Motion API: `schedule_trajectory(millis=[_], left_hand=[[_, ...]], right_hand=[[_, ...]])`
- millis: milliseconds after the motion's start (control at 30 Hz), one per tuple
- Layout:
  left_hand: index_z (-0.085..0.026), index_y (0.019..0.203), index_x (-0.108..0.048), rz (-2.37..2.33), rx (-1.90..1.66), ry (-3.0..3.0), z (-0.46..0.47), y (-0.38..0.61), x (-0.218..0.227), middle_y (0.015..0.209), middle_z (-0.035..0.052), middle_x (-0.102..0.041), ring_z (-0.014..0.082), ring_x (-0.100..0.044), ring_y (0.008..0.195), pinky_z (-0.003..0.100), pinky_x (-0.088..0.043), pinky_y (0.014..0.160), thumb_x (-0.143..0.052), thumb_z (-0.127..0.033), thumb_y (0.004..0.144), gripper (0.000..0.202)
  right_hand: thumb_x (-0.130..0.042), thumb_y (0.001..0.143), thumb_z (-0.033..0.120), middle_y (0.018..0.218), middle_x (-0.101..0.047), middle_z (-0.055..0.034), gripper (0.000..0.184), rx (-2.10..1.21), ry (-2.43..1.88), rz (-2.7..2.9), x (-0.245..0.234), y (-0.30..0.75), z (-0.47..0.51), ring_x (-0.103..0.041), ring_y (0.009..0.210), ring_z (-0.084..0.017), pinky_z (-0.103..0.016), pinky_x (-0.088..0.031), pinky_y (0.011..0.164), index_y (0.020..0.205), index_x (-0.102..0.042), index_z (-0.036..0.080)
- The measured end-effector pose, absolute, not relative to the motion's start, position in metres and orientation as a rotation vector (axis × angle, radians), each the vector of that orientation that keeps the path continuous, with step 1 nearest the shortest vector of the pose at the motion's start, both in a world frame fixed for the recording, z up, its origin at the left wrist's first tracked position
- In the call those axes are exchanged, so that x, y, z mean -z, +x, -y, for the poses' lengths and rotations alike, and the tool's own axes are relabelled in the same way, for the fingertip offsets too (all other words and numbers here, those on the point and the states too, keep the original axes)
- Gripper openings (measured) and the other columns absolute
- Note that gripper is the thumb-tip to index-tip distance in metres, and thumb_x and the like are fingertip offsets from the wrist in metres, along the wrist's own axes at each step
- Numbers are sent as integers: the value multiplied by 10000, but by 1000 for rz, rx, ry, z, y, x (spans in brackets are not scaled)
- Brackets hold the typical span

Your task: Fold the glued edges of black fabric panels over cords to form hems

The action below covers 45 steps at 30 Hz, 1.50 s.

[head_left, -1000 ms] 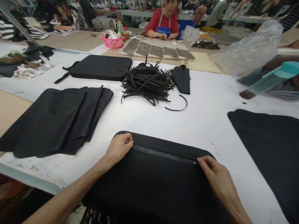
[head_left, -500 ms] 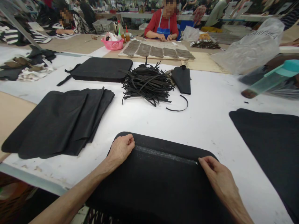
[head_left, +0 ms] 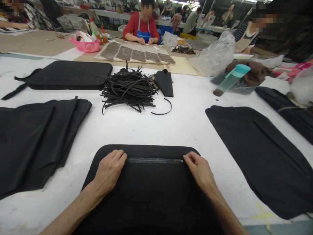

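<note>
A black panel (head_left: 151,192) with rounded corners lies in front of me, its near end cut off by the picture's lower edge. Across its far part runs a narrow whitish band (head_left: 154,160). At the band's left end is my left hand (head_left: 110,168), closed with fingers curled down against the panel; what it pinches is hidden. My right hand (head_left: 198,168) is closed in a pinch of thumb and forefinger at the right end, where a tiny white speck (head_left: 182,160) shows beside the fingertips. Whatever it holds is too small to make out.
Beyond the panel lie a heap of black strips (head_left: 129,88) and one loose strip (head_left: 165,111). Black sheets (head_left: 22,140) are stacked left, another black piece (head_left: 259,153) lies right. A turquoise-lidded bottle (head_left: 231,80) leans at a plastic bag. A person in red (head_left: 144,29) works opposite.
The view has swung to the right, so the table's things sit further left. The panel now appears squarer to me. Both hands stay at the ends of the whitish band.
</note>
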<state>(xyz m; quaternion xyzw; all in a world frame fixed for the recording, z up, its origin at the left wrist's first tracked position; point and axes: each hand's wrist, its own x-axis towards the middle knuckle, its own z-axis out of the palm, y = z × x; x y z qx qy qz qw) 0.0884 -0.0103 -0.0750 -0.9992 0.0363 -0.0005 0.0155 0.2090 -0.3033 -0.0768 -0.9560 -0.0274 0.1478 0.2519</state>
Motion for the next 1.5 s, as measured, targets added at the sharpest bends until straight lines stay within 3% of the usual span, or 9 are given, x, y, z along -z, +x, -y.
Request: schedule_trajectory(millis=[100, 233, 900, 1033, 1133, 1200, 1300, 1400, 1500], left_hand=[[-118, 1156, -540, -175, -61, -2997, 15, 82, 72, 921, 96, -587, 221, -542, 833, 337, -466, 758, -369, 47, 738, 481], [-218, 1293, -439, -198, -60, -2863, 26, 76, 70, 964, 106, -568, 245, -537, 862, 378, -453, 793, -376, 61, 716, 645], [-232, 1308, -403, -108, -106, -2837, 39, 76, 70, 1019, 146, -541, 267, -525, 905, 411, -449, 802, -374, 12, 760, 601], [-209, 1314, -393, -100, -104, -2833, 41, 76, 69, 1007, 152, -542, 271, -529, 913, 417, -445, 805, -372, 17, 761, 598], [-207, 1319, -380, -97, -115, -2800, 42, 76, 69, 1015, 151, -547, 268, -538, 902, 408, -448, 796, -375, 12, 758, 602], [-206, 1321, -372, -96, -116, -2778, 43, 76, 70, 1011, 145, -551, 266, -544, 891, 406, -448, 793, -370, 7, 757, 603], [-203, 1322, -364, -97, -104, -2748, 43, 75, 71, 1004, 137, -557, 263, -549, 892, 410, -444, 806, -359, 1, 762, 597], [-216, 1322, -358, -89, -81, -2766, 42, 74, 71, 1024, 127, -555, 256, -544, 914, 407, -442, 820, -351, -4, 768, 593], [-208, 1307, -378, -87, -77, -2833, 36, 72, 72, 1057, 121, -547, 258, -532, 945, 401, -445, 819, -345, 0, 761, 585]], right_hand=[[-414, 808, 435, 541, -456, 42, 287, -375, -2584, 81, 77, 208, 303, -461, 548, -142, -261, -305, 521, 634, -488, 219], [-415, 815, 393, 543, -466, 42, 265, -326, -2588, 77, 76, 207, 300, -458, 549, -139, -256, -282, 515, 620, -470, 223], [-383, 864, 374, 594, -502, 28, 253, -288, -2867, 105, 78, 201, 289, -458, 560, -151, -277, -241, 529, 656, -392, 229], [-393, 881, 372, 647, -520, 16, 183, -189, -2996, 124, 78, 198, 289, -493, 568, -168, -277, -259, 508, 777, -425, 226], [-373, 897, 306, 811, -562, -36, 147, 8, -3134, 221, 76, 192, 286, -521, 596, -184, -287, -269, 478, 879, -476, 202], [-372, 881, 188, 913, -564, -65, 151, 175, -3147, 455, 74, 185, 279, -537, 679, -199, -304, -335, 523, 915, -519, 188], [-391, 818, 43, 1003, -573, -80, 304, 290, -2972, 945, 73, 171, 261, -528, 878, -228, -355, -405, 760, 1034, -556, 180], [-412, 799, 20, 1101, -575, -77, 400, 257, -2834, 1184, 78, 160, 245, -491, 1002, -244, -382, -370, 895, 1141, -542, 182], [-419, 796, 20, 1135, -574, -81, 423, 240, -2848, 1193, 87, 157, 242, -485, 1028, -249, -369, -380, 897, 1175, -534, 169]])
